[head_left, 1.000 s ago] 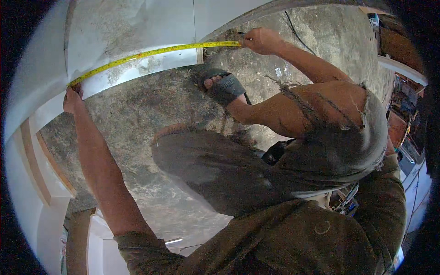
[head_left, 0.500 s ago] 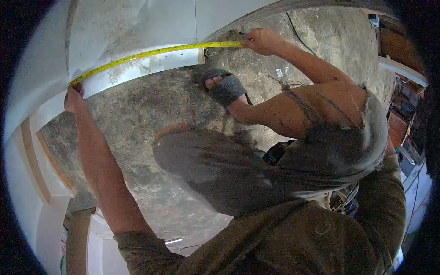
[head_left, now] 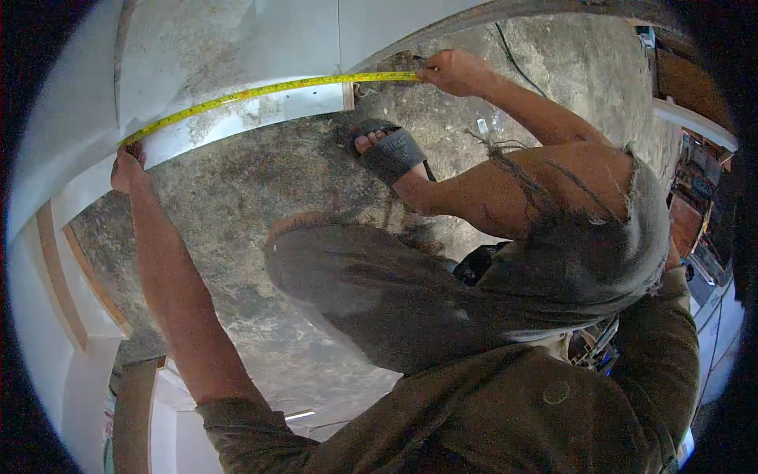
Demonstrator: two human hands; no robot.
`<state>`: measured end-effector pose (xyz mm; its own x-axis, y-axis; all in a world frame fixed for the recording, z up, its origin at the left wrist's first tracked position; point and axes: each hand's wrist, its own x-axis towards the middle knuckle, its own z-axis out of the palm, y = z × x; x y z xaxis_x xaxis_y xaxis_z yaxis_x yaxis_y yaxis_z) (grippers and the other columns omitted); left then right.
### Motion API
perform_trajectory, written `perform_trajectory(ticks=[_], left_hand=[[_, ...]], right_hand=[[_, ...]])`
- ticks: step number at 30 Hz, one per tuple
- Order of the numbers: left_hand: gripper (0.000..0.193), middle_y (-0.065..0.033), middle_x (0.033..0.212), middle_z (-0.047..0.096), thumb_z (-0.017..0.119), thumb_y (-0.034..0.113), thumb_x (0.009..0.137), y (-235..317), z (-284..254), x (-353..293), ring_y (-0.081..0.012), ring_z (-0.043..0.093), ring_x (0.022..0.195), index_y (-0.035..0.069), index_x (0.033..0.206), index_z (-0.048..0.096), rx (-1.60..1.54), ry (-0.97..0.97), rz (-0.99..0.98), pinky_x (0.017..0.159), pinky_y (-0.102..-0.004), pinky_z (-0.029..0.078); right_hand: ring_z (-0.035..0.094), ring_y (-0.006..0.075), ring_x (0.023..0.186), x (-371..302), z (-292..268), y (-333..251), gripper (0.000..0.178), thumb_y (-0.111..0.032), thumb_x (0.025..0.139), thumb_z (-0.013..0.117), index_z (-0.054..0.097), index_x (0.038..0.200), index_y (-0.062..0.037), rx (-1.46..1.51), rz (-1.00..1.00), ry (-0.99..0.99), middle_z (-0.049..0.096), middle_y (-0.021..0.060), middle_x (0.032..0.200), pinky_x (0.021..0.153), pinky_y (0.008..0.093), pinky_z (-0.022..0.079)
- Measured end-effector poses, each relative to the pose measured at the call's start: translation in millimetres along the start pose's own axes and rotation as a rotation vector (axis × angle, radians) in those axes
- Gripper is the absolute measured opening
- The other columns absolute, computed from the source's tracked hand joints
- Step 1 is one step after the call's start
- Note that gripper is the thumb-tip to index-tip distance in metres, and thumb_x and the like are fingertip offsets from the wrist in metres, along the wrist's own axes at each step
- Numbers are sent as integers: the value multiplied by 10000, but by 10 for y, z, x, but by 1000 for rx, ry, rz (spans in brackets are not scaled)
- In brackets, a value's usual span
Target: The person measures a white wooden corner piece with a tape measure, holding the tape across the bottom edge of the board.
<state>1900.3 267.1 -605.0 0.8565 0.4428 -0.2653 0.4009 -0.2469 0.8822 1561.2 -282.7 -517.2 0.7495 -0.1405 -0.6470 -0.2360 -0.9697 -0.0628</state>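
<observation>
While the yellow tape measure [head_left: 245, 95] is stretched along the white panel [head_left: 288, 35] from ten o'clock to twelve, it is gripped by the closed fingers of the left hand [head_left: 126, 169] and the right hand [head_left: 455, 73]; stretching seems done, release not; marks cannot be discerned.

Yellow tape measure [head_left: 268, 88], white panel [head_left: 272, 39], mottled grey floor [head_left: 229, 182]
</observation>
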Motion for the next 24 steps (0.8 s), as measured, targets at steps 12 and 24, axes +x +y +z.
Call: perform_trajectory(ticks=[12,24], left_hand=[[257,-152,915,732,655,185,891,-170,-62,155,-237,726,777,-56,974,692,-64,-135,88,624,-341,605],[266,-152,935,731,656,179,899,-70,-3,61,-250,726,796,-64,1001,682,-70,-70,34,660,-352,601]], right_hand=[[672,372,832,31,104,68,437,-459,955,538,717,986,-61,45,-46,84,684,186,873,756,492,536],[679,377,962,-4,-5,-2,430,-474,953,502,707,1073,-116,22,22,-6,706,163,1029,847,512,547]])
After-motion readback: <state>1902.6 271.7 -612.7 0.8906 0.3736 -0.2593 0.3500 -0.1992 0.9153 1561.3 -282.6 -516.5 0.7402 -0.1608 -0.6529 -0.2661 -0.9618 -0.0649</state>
